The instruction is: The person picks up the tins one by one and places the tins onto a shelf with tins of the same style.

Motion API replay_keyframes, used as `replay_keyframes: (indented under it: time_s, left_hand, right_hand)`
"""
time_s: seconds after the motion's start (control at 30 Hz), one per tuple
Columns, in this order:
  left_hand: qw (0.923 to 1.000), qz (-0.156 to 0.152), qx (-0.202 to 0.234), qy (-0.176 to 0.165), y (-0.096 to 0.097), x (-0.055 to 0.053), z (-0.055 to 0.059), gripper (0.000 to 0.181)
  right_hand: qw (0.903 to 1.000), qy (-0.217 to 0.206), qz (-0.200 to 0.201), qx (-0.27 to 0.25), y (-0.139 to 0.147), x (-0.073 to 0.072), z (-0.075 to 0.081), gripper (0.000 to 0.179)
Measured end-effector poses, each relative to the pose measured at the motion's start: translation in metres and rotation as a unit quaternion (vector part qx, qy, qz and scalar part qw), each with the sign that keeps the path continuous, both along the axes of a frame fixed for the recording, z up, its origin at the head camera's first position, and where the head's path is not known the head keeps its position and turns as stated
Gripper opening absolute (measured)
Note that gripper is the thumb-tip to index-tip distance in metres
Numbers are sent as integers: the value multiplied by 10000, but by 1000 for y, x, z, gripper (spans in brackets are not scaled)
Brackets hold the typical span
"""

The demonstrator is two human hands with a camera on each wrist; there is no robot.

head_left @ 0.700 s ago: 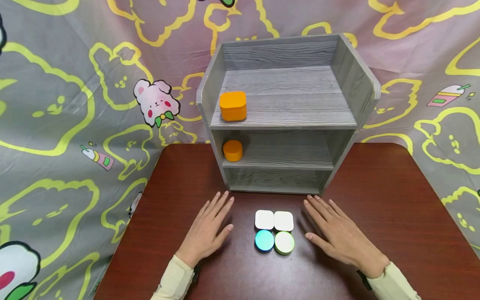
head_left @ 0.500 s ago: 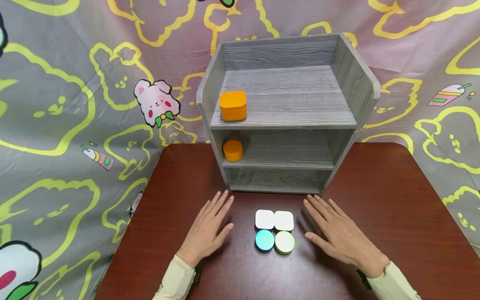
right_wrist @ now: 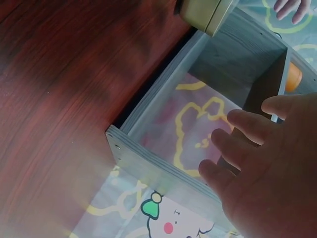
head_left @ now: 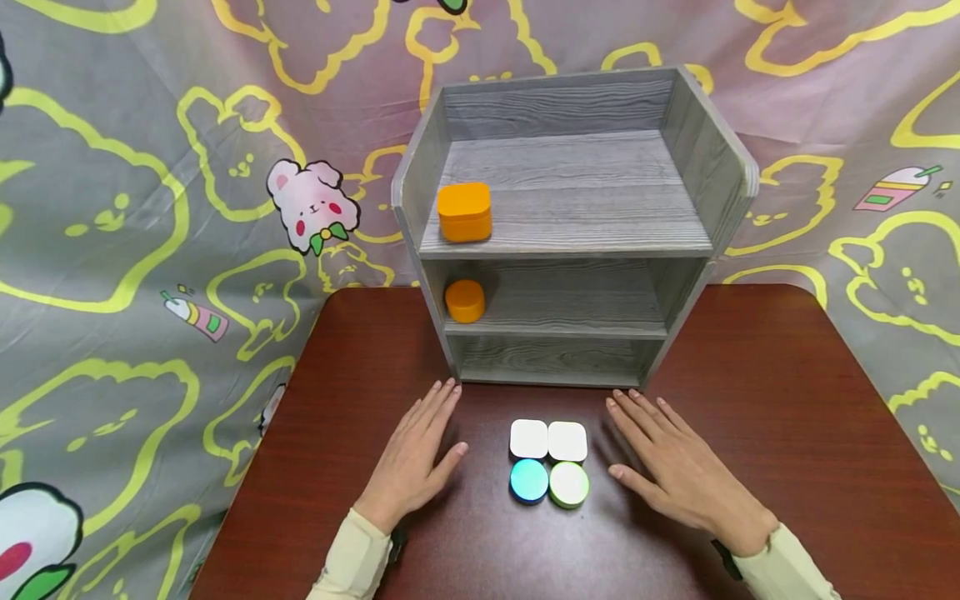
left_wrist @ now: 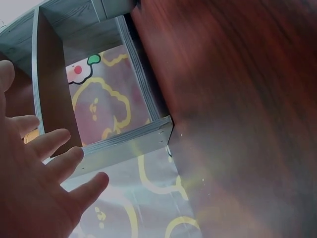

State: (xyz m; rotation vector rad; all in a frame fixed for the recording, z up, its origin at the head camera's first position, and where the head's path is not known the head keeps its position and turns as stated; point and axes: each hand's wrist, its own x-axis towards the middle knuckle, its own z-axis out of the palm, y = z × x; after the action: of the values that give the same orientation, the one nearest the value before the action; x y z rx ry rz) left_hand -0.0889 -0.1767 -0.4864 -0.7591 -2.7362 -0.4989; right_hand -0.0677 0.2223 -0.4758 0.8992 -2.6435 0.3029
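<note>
My left hand [head_left: 411, 458] lies palm down with straight fingers, left of a small group of lidded boxes; it holds nothing. On the other side my right hand [head_left: 678, 471] lies the same way, thumb toward the group. Two white-topped rounded-square boxes [head_left: 529, 439] stand side by side in the back row. In front of them sit a blue round box [head_left: 529, 480] and a round box with a light green rim [head_left: 569, 484]. Both wrist views show spread fingers with nothing between them, in front of the grey shelf [right_wrist: 148, 161].
A grey wooden shelf unit [head_left: 558, 333] stands behind the boxes on the dark red table [head_left: 772, 358]. An orange rounded-square box [head_left: 466, 213] is on its top level at left, an orange round box [head_left: 465, 302] on the middle level. A patterned curtain [head_left: 247, 192] hangs behind.
The fingers of my left hand have drawn slightly closer together. My right hand and the boxes stay where they were.
</note>
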Motion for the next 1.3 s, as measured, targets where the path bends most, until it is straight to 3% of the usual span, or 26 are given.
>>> replay_keyframes:
  time_s: [0.53, 0.77, 1.3]
  left_hand:
    - [9969, 73, 683, -371, -4, -2, 2, 81]
    - [9928, 206, 1020, -591, -6, -2, 1, 83]
    - [9832, 198, 1639, -785, -7, -6, 2, 82]
  right_hand:
    - [9999, -92, 36, -91, -5, -1, 4, 77]
    - [9997, 21, 105, -202, -5, -1, 3, 73]
    - [9995, 57, 57, -309, -6, -1, 4, 70]
